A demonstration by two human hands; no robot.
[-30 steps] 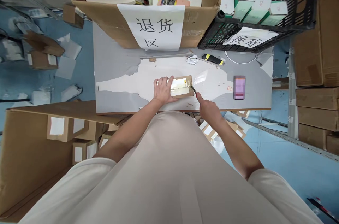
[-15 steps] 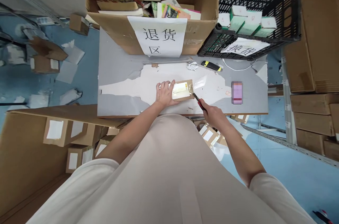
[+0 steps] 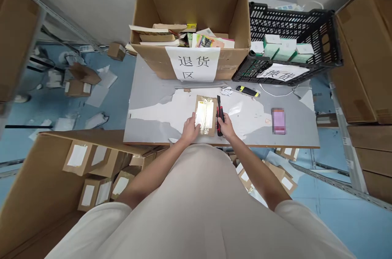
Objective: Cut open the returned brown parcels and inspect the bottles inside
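A small cardboard parcel (image 3: pixel 200 130) with a white label and shiny tape lies near the table's front edge, its long side running away from me. My left hand (image 3: pixel 190 129) grips its lower left edge, thumb near the front corner. On the other side, my right hand (image 3: pixel 226 126) is closed around a black and red box cutter (image 3: pixel 219 108), which points away from me alongside the parcel's right edge. Whether the blade is out cannot be made out.
Behind the parcel stand a large carton (image 3: pixel 153 63) of books and a black crate (image 3: pixel 329 56) with several green-white boxes. A yellow-black cutter (image 3: pixel 248 91), crumpled paper (image 3: pixel 226 91) and a phone (image 3: pixel 278 121) lie on the table (image 3: pixel 147 128). A big carton (image 3: pixel 39 193) of parcels is lower left.
The parcel has turned from lying sideways to pointing away from me. My left hand has shifted to its left edge. The box cutter has swung upright beside it, away from the taped end.
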